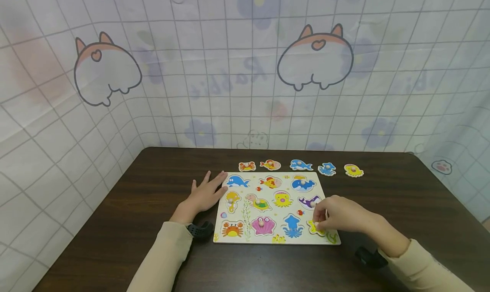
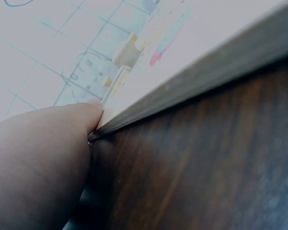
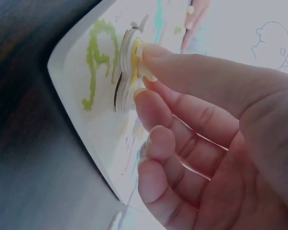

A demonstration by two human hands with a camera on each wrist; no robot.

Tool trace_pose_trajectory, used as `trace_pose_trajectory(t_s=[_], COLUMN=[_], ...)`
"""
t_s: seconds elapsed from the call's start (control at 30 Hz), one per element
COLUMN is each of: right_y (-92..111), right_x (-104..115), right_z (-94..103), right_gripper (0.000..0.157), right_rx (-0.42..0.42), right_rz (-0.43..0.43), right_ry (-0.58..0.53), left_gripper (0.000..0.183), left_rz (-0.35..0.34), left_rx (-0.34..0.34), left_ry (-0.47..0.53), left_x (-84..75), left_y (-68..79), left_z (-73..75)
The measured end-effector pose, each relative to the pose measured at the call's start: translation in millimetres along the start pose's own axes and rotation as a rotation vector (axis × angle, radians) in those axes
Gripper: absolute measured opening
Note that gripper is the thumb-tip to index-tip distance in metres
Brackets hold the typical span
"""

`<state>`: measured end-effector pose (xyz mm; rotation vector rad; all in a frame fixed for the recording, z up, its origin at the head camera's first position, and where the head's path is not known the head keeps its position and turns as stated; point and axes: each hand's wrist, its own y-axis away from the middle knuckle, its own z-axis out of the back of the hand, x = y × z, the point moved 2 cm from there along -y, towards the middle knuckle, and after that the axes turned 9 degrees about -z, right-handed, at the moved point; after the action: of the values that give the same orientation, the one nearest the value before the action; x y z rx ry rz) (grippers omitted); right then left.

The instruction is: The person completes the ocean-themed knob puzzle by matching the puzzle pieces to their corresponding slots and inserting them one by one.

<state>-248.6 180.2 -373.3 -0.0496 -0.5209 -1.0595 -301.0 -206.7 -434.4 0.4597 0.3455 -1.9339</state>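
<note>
Right hand [image 1: 342, 215] pinches a yellow knobbed wooden piece [image 1: 314, 230] at the lower right of a pale rectangular puzzle board [image 1: 264, 240], lower centre-right of frame; seating unclear. Left hand [image 1: 204, 196] spread, touching board's left edge. Five knobbed sea-animal pieces [image 1: 265, 229] seated; five colourful cut-outs [image 1: 300, 166] loose above.

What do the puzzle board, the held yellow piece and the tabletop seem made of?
Puzzle board: probably wood or fibreboard with a printed face; its bare edge looks brownish and streaked.
Yellow piece: likely similar, painted or printed, with a pale cut edge.
Tabletop: wood or laminate, dark with visible grain and soft sheen.
</note>
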Motion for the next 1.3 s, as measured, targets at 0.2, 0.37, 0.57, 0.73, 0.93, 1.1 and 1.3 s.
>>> trace_pose_trajectory(t_s=[0.2,0.37,0.57,0.73,0.93,1.1,1.3], right_y=[-2.3,-4.8,-4.5,-5.0,-3.5,-1.4,-1.7], right_x=[-0.9,0.7,0.6,-0.6,-2.8,-11.8,-29.7], right_z=[1.2,1.7,-0.7,-0.1,11.8,37.5,66.5], right_gripper=[0.015,0.014,0.012,0.011,0.008,0.010,0.012], right_rx=[0.008,-0.008,-0.015,0.000,0.010,-0.058,-0.251], right_rz=[0.010,0.047,0.031,0.023,0.015,-0.012,-0.048], right_ry=[0.002,0.027,0.030,0.015,0.007,-0.029,-0.033], left_gripper=[0.064,0.064,0.064,0.065,0.065,0.065,0.065], left_rz=[-0.002,0.003,0.005,0.004,-0.002,0.006,0.010], left_rx=[-0.002,-0.006,-0.009,-0.009,-0.010,-0.006,-0.001], left_ry=[0.004,0.003,0.007,0.001,0.002,-0.007,-0.012], left_x=[0.5,1.9,2.3,3.3,3.7,3.8,3.7], left_y=[-0.2,0.1,-0.4,-1.3,-2.1,-3.0,-3.1], left_z=[-0.8,-0.5,0.8,0.1,-0.7,-1.1,-0.4])
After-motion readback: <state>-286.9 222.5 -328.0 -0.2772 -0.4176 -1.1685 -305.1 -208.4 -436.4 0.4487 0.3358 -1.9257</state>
